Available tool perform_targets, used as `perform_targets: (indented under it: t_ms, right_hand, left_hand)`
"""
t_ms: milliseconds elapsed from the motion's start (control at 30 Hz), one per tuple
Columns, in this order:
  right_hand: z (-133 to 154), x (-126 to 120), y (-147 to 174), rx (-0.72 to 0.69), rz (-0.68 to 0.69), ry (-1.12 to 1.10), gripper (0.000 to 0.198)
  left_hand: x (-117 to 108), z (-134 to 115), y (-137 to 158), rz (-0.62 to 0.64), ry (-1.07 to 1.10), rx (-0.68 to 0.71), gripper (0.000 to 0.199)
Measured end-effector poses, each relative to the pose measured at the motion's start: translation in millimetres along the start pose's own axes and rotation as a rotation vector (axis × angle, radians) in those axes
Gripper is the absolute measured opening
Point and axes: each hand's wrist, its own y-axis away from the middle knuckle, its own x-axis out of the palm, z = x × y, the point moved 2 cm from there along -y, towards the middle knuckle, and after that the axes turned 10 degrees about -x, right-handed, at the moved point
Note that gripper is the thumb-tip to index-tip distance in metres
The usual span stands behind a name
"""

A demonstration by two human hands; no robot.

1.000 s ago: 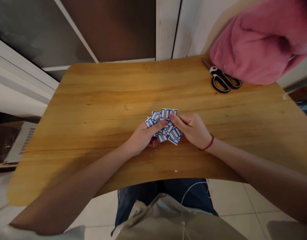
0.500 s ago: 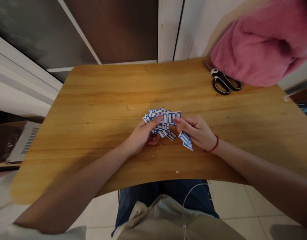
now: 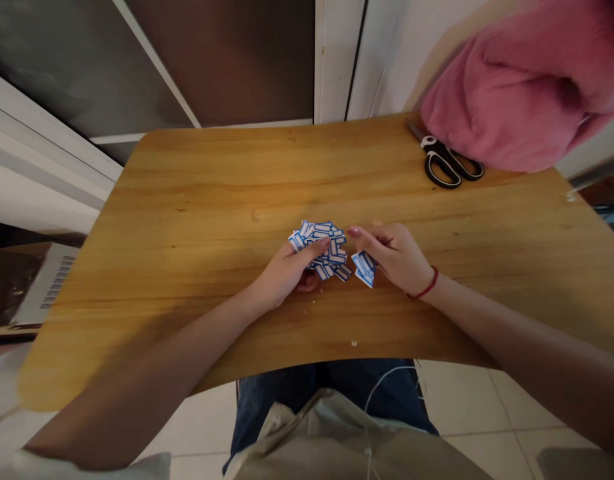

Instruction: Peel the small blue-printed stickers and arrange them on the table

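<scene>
A fanned, overlapping bunch of small white paper labels with blue borders [image 3: 337, 255] is in my left hand [image 3: 283, 275], its thumb pressed on top and the other fingers mostly hidden beneath. Just to the right, my right hand [image 3: 397, 259], with a red cord at the wrist, is curled closed. A few more blue-bordered labels [image 3: 364, 270] stick out below its fingers. Its thumb tip is a short way from the bunch. Both hands are low over the wooden table.
The wooden table [image 3: 227, 180] spreads out around my hands. Black-handled scissors [image 3: 443, 167] lie at the back right, beside pink plush cloth [image 3: 507, 107]. White crumbs [image 3: 354, 344] dot the front edge. An open cardboard box [image 3: 41, 283] stands left of the table.
The piece that stretched between my two hands no longer shows there, and a gap has opened between the right thumb and the bunch. Labels under my right hand have shifted slightly left and up.
</scene>
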Motion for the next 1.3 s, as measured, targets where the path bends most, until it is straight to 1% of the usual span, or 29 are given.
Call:
perform_targets:
  t_ms: [67,100,200,267,333,400,500,533,567,633,700,767,833,867,1000,1067,1133,1233,1300]
  right_hand:
    - [2.3,-3.3,-1.1,-0.054,-0.156,0.126,0.057]
    - [3.5,-3.1,-1.5,-0.077,-0.198,0.18,0.057]
    - [5.9,2.7,-2.0,-0.092,-0.231,0.244,0.057]
    - [6.2,7.4,-1.3,-0.066,-0.248,0.232,0.056]
    - [5.5,10.8,0.1,-0.044,-0.244,0.198,0.054]
    - [3.4,11.0,1.3,-0.031,-0.238,0.158,0.051]
    - [-2.1,3.1,1.0,-0.019,-0.23,0.093,0.046]
    - [-4.1,-0.8,-0.1,-0.025,-0.2,0.078,0.044]
    - [-5.8,-4.4,-1.6,-0.04,-0.137,0.074,0.04]
    - [-7.9,-9.5,-4.7,-0.092,0.069,0.138,0.031]
    - [-8.6,-11.6,-6.1,-0.154,0.262,0.284,0.037]
    - [-8.6,-11.2,-6.0,-0.19,0.362,0.425,0.048]
    - [-8.1,-9.1,-4.8,-0.199,0.403,0.496,0.054]
    - [-7.8,-7.7,-4.0,-0.201,0.429,0.51,0.053]
    - [-6.5,-4.1,-1.3,-0.213,0.525,0.466,0.034]
    - [-6.5,-3.7,-0.8,-0.214,0.528,0.41,0.026]
    - [-7.2,-3.9,-0.8,-0.208,0.497,0.383,0.029]
    - [-9.0,-5.8,-2.0,-0.177,0.43,0.419,0.044]
    - [-9.2,-7.5,-2.7,-0.161,0.44,0.421,0.044]
  left_hand:
    - [1.2,2.0,-0.2,0.055,-0.03,-0.01,0.032]
    - [2.2,2.8,0.1,0.083,-0.047,-0.007,0.035]
    - [6.0,3.7,2.5,0.142,-0.104,0.017,0.044]
    - [9.3,3.8,4.6,0.168,-0.17,0.033,0.042]
    - [11.9,3.6,6.3,0.152,-0.249,0.069,0.037]
    - [12.2,3.2,6.9,0.096,-0.291,0.117,0.033]
    - [5.3,0.8,5.5,-0.025,-0.21,0.163,0.03]
    - [1.2,-0.8,4.6,-0.068,-0.158,0.174,0.029]
    - [-3.5,-3.1,3.7,-0.113,-0.103,0.189,0.028]
    - [-12.9,-8.6,2.1,-0.195,-0.005,0.22,0.026]
    - [-19.5,-14.0,1.1,-0.241,0.073,0.248,0.026]
    - [-22.0,-17.5,0.5,-0.247,0.123,0.266,0.026]
    - [-21.2,-18.2,0.0,-0.236,0.142,0.264,0.026]
    - [-20.3,-17.7,-0.3,-0.233,0.139,0.255,0.025]
    - [-18.3,-13.9,-1.4,-0.242,0.099,0.221,0.024]
    - [-18.8,-12.8,-1.7,-0.25,0.083,0.213,0.025]
    - [-19.5,-12.3,-1.7,-0.25,0.075,0.202,0.024]
    - [-19.6,-12.3,-1.6,-0.236,0.073,0.197,0.025]
    - [-19.2,-12.2,-1.6,-0.226,0.073,0.195,0.026]
